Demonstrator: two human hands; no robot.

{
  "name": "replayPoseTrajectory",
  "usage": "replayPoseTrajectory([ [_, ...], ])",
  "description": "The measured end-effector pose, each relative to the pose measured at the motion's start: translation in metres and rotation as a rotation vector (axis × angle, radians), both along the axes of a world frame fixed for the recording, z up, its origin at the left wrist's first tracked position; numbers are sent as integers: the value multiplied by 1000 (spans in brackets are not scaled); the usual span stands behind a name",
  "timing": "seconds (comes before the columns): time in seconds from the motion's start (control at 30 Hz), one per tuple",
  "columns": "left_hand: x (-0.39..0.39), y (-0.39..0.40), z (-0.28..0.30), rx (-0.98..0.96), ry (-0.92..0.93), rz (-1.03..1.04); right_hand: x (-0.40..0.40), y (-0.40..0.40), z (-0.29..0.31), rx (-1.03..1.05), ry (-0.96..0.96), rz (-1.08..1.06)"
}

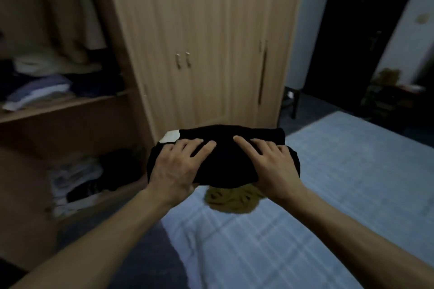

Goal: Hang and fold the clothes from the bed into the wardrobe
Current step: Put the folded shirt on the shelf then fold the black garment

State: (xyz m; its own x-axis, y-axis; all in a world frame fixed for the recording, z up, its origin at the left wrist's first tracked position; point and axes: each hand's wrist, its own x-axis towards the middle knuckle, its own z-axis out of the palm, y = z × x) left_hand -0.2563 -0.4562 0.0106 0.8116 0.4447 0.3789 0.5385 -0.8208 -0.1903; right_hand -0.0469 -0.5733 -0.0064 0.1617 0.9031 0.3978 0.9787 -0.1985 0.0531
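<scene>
1. Two bare forearms reach forward from the lower corners, over a bed [317,195] covered in a pale blue checked sheet.
2. An olive-green garment [231,202] lies crumpled on the sheet, partly hidden under the bundle held above it.
3. The folded black garment [225,166] is a thick, rounded bundle, dark all over except for a white patch at its upper left corner. It is held in the air between the bed and the wardrobe, just above the bed's near edge.
4. The left hand [175,166] clasps the bundle's left end, its fingers spread flat across the top; the thumb is out of sight beneath.
5. The right hand [270,166] clasps the right end the same way, fingers spread on top and pointing inward toward the left hand's. The fingertips of the two hands are near each other but apart.
6. To the left, the open wardrobe [122,54] shows a lower compartment with stacked clothes [75,180] and a shelf above with folded piles [40,91].
7. Beyond, the closed light-wood doors [206,42] carry two small handles side by side.
</scene>
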Motion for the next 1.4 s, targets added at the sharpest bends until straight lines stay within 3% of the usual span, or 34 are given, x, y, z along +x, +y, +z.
replayPoseTrajectory([
  [0.4, -294, 125, 6, -38, -84, 344, -259, 197, 35, -7, -177, 364],
  [0.63, -402, 171, -26, -156, -115, 490, -364, 273, 23, -106, -214, 474],
  [0.83, -437, 212, -65, -270, -108, 577, -403, 337, -8, -206, -202, 569],
  [1.03, -435, 279, -98, -344, 6, 627, -403, 418, -67, -286, -45, 627],
  [1.4, -435, 420, -118, -468, 104, 767, -405, 594, -130, -397, 39, 768],
])
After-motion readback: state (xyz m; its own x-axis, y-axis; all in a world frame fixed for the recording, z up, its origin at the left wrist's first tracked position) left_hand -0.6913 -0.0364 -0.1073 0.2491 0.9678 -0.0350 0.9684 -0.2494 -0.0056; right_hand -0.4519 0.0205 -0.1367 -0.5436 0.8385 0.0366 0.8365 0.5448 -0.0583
